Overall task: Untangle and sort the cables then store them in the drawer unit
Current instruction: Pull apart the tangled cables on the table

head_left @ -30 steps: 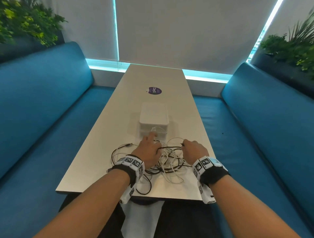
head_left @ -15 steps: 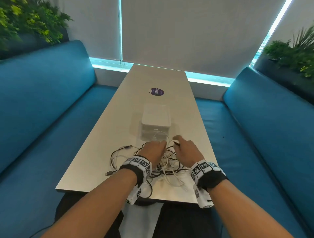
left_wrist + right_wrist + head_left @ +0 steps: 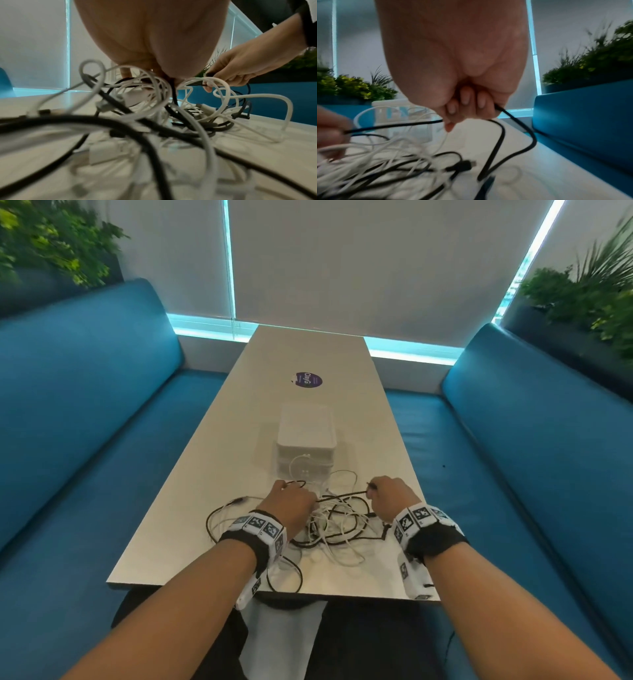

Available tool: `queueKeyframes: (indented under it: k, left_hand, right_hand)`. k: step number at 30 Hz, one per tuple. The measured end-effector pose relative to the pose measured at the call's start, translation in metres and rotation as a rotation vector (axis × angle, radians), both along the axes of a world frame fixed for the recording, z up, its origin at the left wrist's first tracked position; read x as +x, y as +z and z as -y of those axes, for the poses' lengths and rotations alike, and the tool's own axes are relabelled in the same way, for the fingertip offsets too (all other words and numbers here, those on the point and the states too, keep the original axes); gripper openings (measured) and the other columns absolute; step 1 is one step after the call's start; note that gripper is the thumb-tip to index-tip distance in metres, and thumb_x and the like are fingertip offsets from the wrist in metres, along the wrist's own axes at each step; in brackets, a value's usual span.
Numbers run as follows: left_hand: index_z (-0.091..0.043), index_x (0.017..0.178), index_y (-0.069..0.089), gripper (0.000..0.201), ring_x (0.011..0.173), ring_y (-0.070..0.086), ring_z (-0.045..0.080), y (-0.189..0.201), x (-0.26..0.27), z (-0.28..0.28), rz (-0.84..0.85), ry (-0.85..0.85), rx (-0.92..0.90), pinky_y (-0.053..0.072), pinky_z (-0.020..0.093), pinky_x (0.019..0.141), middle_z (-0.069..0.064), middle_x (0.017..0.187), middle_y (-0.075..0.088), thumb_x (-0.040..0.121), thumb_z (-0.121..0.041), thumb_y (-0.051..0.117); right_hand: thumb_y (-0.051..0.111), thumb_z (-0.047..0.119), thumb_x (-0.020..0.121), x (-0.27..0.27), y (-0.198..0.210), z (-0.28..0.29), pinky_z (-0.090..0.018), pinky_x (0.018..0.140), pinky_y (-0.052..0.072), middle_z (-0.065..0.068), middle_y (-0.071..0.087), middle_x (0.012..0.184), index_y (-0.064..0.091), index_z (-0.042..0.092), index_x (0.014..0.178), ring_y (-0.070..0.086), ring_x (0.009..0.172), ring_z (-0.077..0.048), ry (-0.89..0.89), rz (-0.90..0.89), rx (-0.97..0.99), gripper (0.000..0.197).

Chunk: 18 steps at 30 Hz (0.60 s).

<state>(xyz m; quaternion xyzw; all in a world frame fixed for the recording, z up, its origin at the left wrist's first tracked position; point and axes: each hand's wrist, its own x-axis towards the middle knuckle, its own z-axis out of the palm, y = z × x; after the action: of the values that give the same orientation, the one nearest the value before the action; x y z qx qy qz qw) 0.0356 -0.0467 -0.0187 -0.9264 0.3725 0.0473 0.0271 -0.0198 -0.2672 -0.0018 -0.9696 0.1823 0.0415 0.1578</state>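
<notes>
Sprawling over the near end of the worktop, the tangle of cables is a loose nest of thin white leads and thicker black ones, looped through one another. From it a black cable runs taut between the two hands. The right hand, at about four o'clock from the heap's middle, has its fingers curled tight round that cable, whose slack falls away in a bend beneath the fist. The left hand, at about ten o'clock, pinches the same lead with its fingertips buried among the white loops. These leads look light and limp, so they should drag their neighbours along when pulled; a plug end, such as the black connector lying free by the right hand, seems the surest place to take hold and feed back through the loops. At twelve o'clock, just beyond the heap, stands the white drawer unit, a white loop resting against its front. Further on lies a purple sticker.
</notes>
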Motion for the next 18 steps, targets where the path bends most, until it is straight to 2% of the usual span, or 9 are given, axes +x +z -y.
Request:
queueKeyframes:
  k: [3, 6, 7, 9, 11, 14, 18]
  left_hand:
    - [-0.027, 0.096, 0.053, 0.017, 0.113, 0.051, 0.025, -0.002, -0.002, 0.006, 0.001, 0.022, -0.024, 0.027, 0.045, 0.105, 0.000, 0.106, 0.066, 0.093, -0.012, 0.045]
    - [-0.028, 0.098, 0.058, 0.017, 0.109, 0.054, 0.022, 0.000, -0.003, 0.010, 0.039, 0.017, -0.043, 0.026, 0.046, 0.105, -0.003, 0.099, 0.068, 0.097, -0.019, 0.044]
    - [-0.028, 0.099, 0.058, 0.018, 0.108, 0.054, 0.022, 0.001, -0.003, 0.012, 0.051, 0.005, -0.036, 0.027, 0.046, 0.105, -0.003, 0.098, 0.068, 0.098, -0.019, 0.043]
    - [-0.029, 0.101, 0.057, 0.018, 0.108, 0.054, 0.023, 0.002, -0.003, 0.016, 0.071, -0.023, -0.023, 0.029, 0.048, 0.102, -0.003, 0.097, 0.068, 0.099, -0.019, 0.042]
    - [-0.030, 0.103, 0.056, 0.021, 0.106, 0.054, 0.023, 0.002, -0.002, 0.016, 0.085, -0.037, -0.006, 0.031, 0.049, 0.101, -0.004, 0.095, 0.067, 0.098, -0.016, 0.041]
    - [-0.029, 0.100, 0.057, 0.019, 0.105, 0.055, 0.021, -0.001, -0.001, 0.013, 0.067, -0.022, -0.040, 0.029, 0.046, 0.100, -0.006, 0.093, 0.065, 0.103, -0.024, 0.039]
    - [-0.029, 0.088, 0.052, 0.028, 0.116, 0.050, 0.020, -0.004, 0.003, 0.005, 0.003, 0.036, -0.069, 0.025, 0.047, 0.102, -0.002, 0.102, 0.066, 0.105, -0.039, 0.032]
  right_hand:
    - [0.042, 0.029, 0.101, -0.007, -0.003, -0.013, -0.040, 0.083, 0.050, -0.017, 0.063, 0.110, 0.053, 0.017, 0.126, 0.062, 0.099, -0.037, 0.043, 0.078, -0.007, 0.030]
    - [0.044, 0.029, 0.102, -0.010, -0.002, -0.029, -0.040, 0.079, 0.051, -0.014, 0.069, 0.098, 0.041, 0.025, 0.141, 0.064, 0.092, -0.032, 0.214, 0.141, 0.056, 0.039]
    - [0.044, 0.029, 0.101, -0.009, -0.002, -0.034, -0.039, 0.077, 0.051, -0.011, 0.071, 0.095, 0.044, 0.025, 0.138, 0.065, 0.089, -0.030, 0.270, 0.139, 0.085, 0.037]
    - [0.045, 0.026, 0.101, -0.005, -0.004, -0.044, -0.035, 0.074, 0.047, -0.008, 0.071, 0.096, 0.060, 0.020, 0.120, 0.065, 0.089, -0.028, 0.354, 0.118, 0.125, 0.024]
    - [0.046, 0.023, 0.101, 0.000, -0.003, -0.051, -0.033, 0.072, 0.044, -0.009, 0.070, 0.097, 0.064, 0.015, 0.102, 0.064, 0.089, -0.029, 0.385, 0.085, 0.113, 0.020]
    - [0.048, 0.025, 0.101, 0.005, -0.001, -0.054, -0.037, 0.075, 0.047, -0.009, 0.070, 0.095, 0.064, 0.012, 0.097, 0.062, 0.089, -0.028, 0.369, 0.036, 0.110, 0.021]
    - [0.050, 0.020, 0.098, 0.008, 0.007, -0.044, -0.028, 0.070, 0.037, 0.002, 0.063, 0.086, 0.067, 0.017, 0.092, 0.057, 0.082, -0.019, 0.261, 0.068, 0.138, 0.019]
